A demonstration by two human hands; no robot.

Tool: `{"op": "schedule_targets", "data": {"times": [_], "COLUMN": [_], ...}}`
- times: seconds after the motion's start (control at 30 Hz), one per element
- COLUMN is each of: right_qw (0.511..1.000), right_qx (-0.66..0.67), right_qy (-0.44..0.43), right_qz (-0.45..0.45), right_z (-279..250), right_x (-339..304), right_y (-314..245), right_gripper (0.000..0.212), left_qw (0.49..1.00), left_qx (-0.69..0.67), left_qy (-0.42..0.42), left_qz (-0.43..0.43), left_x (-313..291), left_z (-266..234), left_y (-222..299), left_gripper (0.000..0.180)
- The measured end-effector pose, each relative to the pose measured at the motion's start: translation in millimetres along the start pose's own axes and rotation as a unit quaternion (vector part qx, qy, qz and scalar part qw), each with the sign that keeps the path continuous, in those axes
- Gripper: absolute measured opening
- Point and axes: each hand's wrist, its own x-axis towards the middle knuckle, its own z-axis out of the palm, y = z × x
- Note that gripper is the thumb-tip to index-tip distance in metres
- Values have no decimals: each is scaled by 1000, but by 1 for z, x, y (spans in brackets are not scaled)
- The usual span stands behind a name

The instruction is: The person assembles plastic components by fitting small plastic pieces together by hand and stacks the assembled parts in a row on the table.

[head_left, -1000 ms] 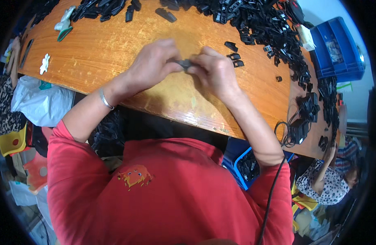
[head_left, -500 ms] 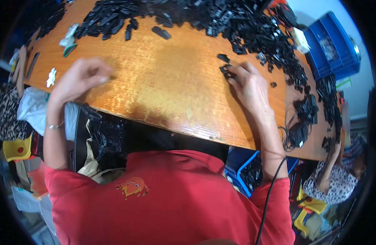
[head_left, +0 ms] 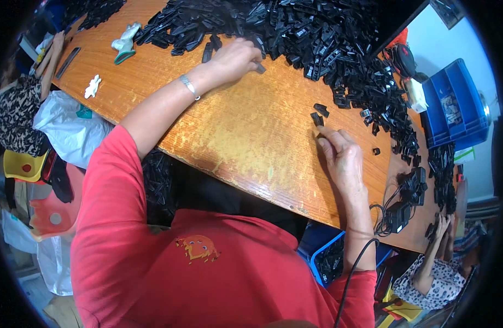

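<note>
My left hand (head_left: pixel 236 61) stretches over the far middle of the table, fingers curled down onto a small black plastic piece (head_left: pixel 261 68) whose end shows beside the fingertips. The front edge of the big heap of black plastic parts (head_left: pixel 295 33) is just beyond it. Toward the right, my right hand (head_left: pixel 343 156) rests low over the wood, thumb and fingers pinched on another black plastic piece (head_left: pixel 320 135), mostly hidden by the fingers. Just past those fingertips lie a black part (head_left: pixel 317 119) and a second loose one (head_left: pixel 321 110).
The wooden table (head_left: pixel 235 131) holds a white-green glove (head_left: pixel 124 44), a white cut-out (head_left: pixel 93 86) and a dark strip (head_left: pixel 68 63) at left. At right are black power adapters (head_left: pixel 398 216) with cables and a blue bin (head_left: pixel 456 104). Other people work at both sides.
My left hand has swung from the near left across to the black piece by the heap. My right hand stays near the same loose parts. The whole view has shifted and turned somewhat.
</note>
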Motion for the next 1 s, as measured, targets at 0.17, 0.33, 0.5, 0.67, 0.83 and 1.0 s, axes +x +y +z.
{"op": "schedule_targets", "data": {"times": [0.17,0.33,0.5,0.67,0.83,1.0], "right_qw": [997,989,992,998,991,994], "right_qx": [18,-38,27,43,111,84], "right_qy": [-77,-134,-109,-52,-15,-42], "right_qz": [-18,-50,-61,-4,-66,-61], "right_z": [7,6,18,36,71,81], "right_x": [-7,1,13,38,58,66], "right_y": [-13,-29,-35,-51,-47,-48], "right_gripper": [25,29,21,21,21,25], "left_qw": [995,978,939,963,986,977], "left_qx": [-93,-205,-339,-269,-168,-214], "left_qy": [-28,0,-4,20,9,5], "left_qz": [35,42,48,13,15,20], "left_x": [-21,-63,-86,-96,-105,-107], "left_z": [-2,-7,-20,-24,-19,-21], "left_y": [21,60,88,68,50,44], "left_gripper": [18,21,39,35,29,25]}}
